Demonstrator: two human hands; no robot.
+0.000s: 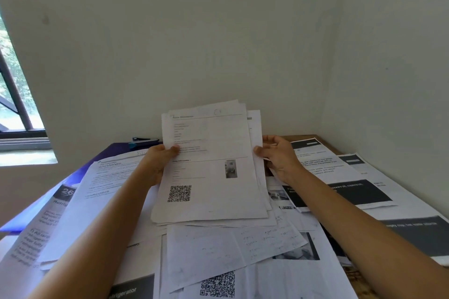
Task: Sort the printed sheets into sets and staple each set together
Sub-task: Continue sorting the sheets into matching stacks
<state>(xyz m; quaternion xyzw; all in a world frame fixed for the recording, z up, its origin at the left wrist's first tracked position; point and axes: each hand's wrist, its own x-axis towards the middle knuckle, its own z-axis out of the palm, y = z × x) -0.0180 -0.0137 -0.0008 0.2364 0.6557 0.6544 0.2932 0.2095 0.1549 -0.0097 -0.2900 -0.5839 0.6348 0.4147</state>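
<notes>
The stack of sheets (213, 167) stood tilted over the middle of the table (306, 137), held between both hands. The left hand (159, 158) grasped its left edge, thumb laid across the front page. The right hand (277, 155) grasped the right edge, where the rear pages fanned out a little. The front page carried lines of text, a small photo and a QR code (the print was too blurred to read). The stack's lower edge sat down at the loose sheets (218, 250) that covered nearly the whole surface; whether it touched them could not be told. A stapler (143, 141) lay at the far edge by the wall, on a purple folder (116, 149) towards the far left corner.
</notes>
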